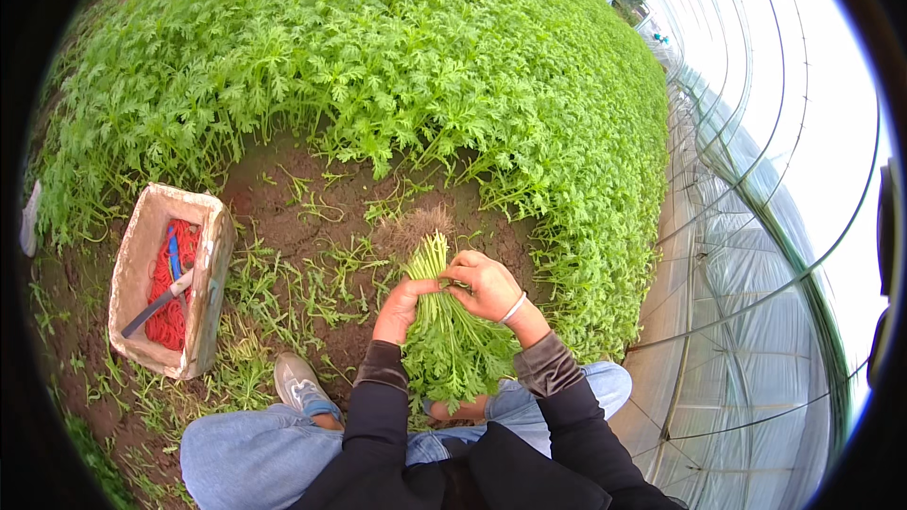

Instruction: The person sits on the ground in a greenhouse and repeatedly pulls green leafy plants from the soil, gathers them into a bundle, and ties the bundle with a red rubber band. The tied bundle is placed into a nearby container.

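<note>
A bunch of leafy greens with lobed leaves lies in front of me, its brown roots pointing away and its leaves towards my lap. My left hand grips the pale stems from the left, thumb across them. My right hand, with a white band at the wrist, is at the same stems from the right, thumb and fingers pinched together by my left thumb. Whether a tie is between those fingers is too small to tell.
A worn foam box at the left holds red cords, a blue item and a knife. Rooted greens stand ahead and to the right. Cut leaves litter the soil. Plastic greenhouse sheeting runs along the right.
</note>
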Demonstrator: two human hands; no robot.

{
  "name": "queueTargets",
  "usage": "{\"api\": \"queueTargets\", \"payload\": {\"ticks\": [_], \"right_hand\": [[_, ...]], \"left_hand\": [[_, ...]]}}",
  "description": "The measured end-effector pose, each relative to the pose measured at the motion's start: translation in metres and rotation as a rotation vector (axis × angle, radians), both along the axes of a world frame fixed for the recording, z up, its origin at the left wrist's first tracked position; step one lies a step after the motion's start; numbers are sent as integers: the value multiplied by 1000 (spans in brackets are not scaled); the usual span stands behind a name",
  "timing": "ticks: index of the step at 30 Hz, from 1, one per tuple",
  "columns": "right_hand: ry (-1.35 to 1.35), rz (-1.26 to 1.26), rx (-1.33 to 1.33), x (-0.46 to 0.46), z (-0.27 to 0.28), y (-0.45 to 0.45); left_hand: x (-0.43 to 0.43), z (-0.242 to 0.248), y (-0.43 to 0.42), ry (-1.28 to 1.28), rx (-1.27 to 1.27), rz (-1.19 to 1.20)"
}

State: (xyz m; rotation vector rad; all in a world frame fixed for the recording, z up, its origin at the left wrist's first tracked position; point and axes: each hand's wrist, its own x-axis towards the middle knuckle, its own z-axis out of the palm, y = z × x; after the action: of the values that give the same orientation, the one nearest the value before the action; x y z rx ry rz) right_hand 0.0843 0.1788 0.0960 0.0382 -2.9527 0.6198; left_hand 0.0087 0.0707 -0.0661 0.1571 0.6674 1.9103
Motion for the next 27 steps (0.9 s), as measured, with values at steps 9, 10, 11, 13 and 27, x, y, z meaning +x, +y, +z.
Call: {"api": "queueTargets", "payload": {"ticks": [9,10,11,13,27], "right_hand": [[209,-469,-93,7,0,3],[157,-342,-84,12,-6,-2],[105,-214,-76,16,-12,-6],[-3,-177,-131,20,-18,-15],[324,-820,523,157,49,57]], "left_hand": [[-6,9,0,15,41,-51],[-6,3,1,74,-8,10],[-6,-2,3,32,20,19],[-5,-3,5,-47,64,15],[-62,32,-11,-282,-608,651]]}}
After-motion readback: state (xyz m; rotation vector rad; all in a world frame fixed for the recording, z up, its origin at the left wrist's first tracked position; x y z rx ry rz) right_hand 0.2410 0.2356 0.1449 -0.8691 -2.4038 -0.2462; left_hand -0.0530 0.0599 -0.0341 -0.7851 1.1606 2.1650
